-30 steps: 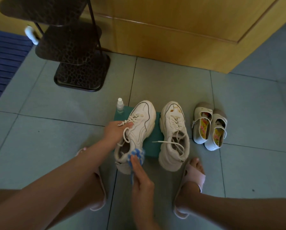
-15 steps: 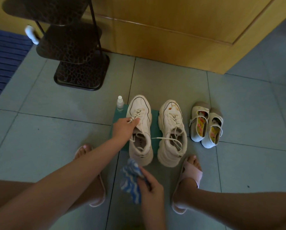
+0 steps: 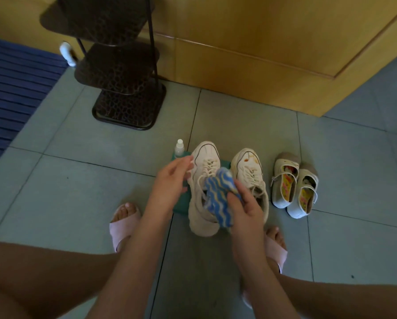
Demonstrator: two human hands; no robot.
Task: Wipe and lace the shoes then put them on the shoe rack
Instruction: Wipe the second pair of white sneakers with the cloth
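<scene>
Reference: the green mat [image 3: 181,207] on the tiled floor.

1. Rug [image 3: 13,93]: blue, ribbed, far left of the mat at the frame edge.
2. Rack [image 3: 123,88]: dark, tiered, well beyond the mat's far left corner, standing against the wooden cabinet [image 3: 262,42].
3. Bottle [image 3: 179,149]: upright at the mat's far left corner.
4. Left hand [image 3: 169,183]: above the mat's left edge. The fingers are nearly straight and hold nothing visible. Their tips lie at the laces; contact cannot be confirmed.
5. Left sneaker [image 3: 204,157]: on the mat, toe pointing away, heel past the near edge.
6. Cloth [image 3: 218,199]: blue with wavy stripes, over the mat's middle, above the left sneaker's opening.
7. Right hand [image 3: 245,208]: over the mat's near right part, thumb and fingers curled round the cloth.
8. Right sneaker [image 3: 248,166]: on the mat's right side, just beside the left sneaker. Its laces are loose and its toe is stained.
9. Small shoes [image 3: 294,187]: on the tiles right of the mat, side by side.
</scene>
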